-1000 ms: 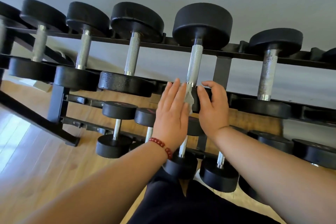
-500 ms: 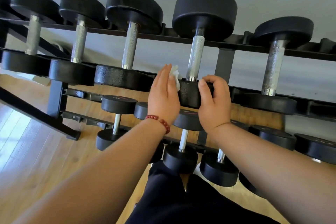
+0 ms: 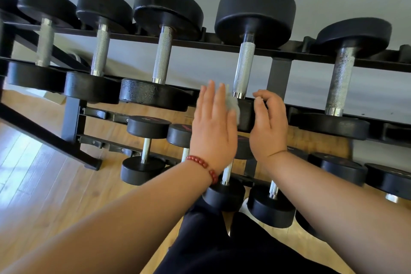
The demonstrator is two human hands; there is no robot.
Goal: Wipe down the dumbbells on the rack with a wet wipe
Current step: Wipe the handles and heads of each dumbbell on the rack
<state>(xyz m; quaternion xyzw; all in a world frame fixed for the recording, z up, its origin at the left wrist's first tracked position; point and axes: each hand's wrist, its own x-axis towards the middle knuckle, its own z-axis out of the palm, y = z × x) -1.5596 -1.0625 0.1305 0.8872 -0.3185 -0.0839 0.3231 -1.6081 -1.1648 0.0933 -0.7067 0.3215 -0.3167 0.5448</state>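
- Two hands bracket one weight. Your left hand (image 3: 213,124) is flat, fingers straight and close together. It presses the wet wipe (image 3: 233,105) against the left side of the near head of the dumbbell (image 3: 246,118), just right of the frame's centre.
- I judge the flat palm suits this spot, because it spreads the cloth over the curved rubber side instead of dabbing at one point.
- Most of the wipe is hidden behind your palm. Only a pale, bunched wad shows between your fingers and the black head.
- Your right hand (image 3: 269,127) has its fingers curled over the right rim of the same head and grips it. This is probably a brace, so the weight neither rolls nor slides on its rails while the other hand pushes.
- Above both hands the knurled handle (image 3: 243,69) runs up to the far head (image 3: 255,13) near the top of the frame. Neither has a hand on it, so I take those parts as yet to be wiped.
- Each weight on the upper tier of the rack (image 3: 279,73) bridges the front and back rails, end-on to you. That puts every near head within reach without lifting.
- At right, the neighbouring handle (image 3: 341,78) looks mottled and dull.
- Smaller dumbbells (image 3: 148,128) sit on the lower tier, partly under your forearms.
- A red bead bracelet (image 3: 203,164) circles your left wrist, and wooden floor (image 3: 44,184) fills the lower left.
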